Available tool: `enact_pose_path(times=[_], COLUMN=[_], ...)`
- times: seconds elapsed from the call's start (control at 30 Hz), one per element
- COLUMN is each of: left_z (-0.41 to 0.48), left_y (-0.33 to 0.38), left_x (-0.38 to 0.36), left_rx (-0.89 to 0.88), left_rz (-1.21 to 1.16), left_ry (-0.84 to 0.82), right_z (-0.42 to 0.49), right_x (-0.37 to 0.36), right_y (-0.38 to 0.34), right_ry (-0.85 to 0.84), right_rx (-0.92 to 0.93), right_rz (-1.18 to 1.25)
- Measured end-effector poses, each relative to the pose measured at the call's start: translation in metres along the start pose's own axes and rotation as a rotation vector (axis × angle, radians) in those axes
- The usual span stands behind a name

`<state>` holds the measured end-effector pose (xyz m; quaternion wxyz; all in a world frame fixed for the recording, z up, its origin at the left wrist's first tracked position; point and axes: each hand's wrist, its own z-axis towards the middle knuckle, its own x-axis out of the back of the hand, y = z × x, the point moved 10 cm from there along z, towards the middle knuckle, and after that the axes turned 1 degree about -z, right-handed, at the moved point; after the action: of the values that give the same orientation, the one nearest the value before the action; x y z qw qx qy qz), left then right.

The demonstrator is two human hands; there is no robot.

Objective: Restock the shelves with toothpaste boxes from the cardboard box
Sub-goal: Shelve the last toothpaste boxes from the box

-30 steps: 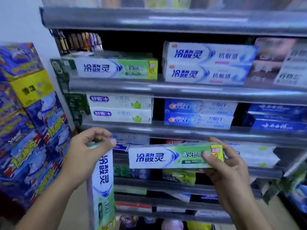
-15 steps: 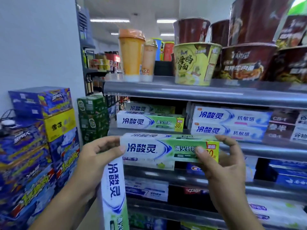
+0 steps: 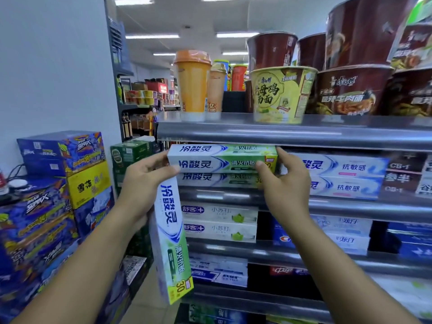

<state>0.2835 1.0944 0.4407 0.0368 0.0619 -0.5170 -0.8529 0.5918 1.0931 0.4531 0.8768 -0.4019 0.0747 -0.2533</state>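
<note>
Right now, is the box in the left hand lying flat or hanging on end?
On end. The spare box hangs lengthwise from the left hand, its price tag at the bottom, off the shelf.

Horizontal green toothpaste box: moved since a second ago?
Yes. The horizontal box went up, from the lower shelves onto the matching box under the noodle-cup shelf.

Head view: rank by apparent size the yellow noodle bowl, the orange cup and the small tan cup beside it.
1. yellow noodle bowl
2. orange cup, taller but narrower, so nearly alike
3. small tan cup, partly hidden and possibly farther back
</note>
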Motion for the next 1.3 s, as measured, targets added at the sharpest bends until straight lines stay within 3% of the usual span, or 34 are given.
enact_pose_path(times=[0.23, 0.5, 0.73, 0.8, 0.87, 0.93, 1.0, 1.13, 1.3], left_z=[0.032, 0.036, 0.018, 0.010, 0.004, -0.003, -0.008, -0.014, -0.017], left_y=[-0.006, -0.024, -0.007, 0.000, 0.004, 0.004, -0.001, -0.010, -0.013], left_x=[-0.002, -0.006, 0.017, 0.021, 0.025, 0.030, 0.032, 0.024, 0.026], left_rx=[0.049, 0.110, 0.004, -0.034, -0.064, -0.098, -0.110, -0.105, -0.163], left_rz=[0.061, 0.087, -0.058, -0.156, -0.274, -0.404, -0.501, -0.596, -0.432], left_ry=[0.007, -0.028, 0.205, 0.244, 0.303, 0.374, 0.422, 0.453, 0.468], right_z=[0.011, 0.007, -0.035, -0.055, -0.079, -0.111, -0.139, -0.133, -0.099], right_x=[-0.011, -0.019, 0.006, 0.007, -0.008, -0.029, -0.045, -0.038, 0.004], right_y=[-0.008, -0.003, -0.020, -0.005, 0.025, 0.053, 0.066, 0.060, 0.043], right_ry=[0.025, -0.088, -0.007, -0.087, -0.295, -0.526, -0.644, -0.469, -0.202], right_rx=[0.074, 0.015, 0.147, 0.069, -0.099, -0.354, -0.564, -0.608, -0.391], right_rz=[-0.205, -0.371, -0.310, -0.291, -0.221, -0.050, 0.167, 0.479, 0.381])
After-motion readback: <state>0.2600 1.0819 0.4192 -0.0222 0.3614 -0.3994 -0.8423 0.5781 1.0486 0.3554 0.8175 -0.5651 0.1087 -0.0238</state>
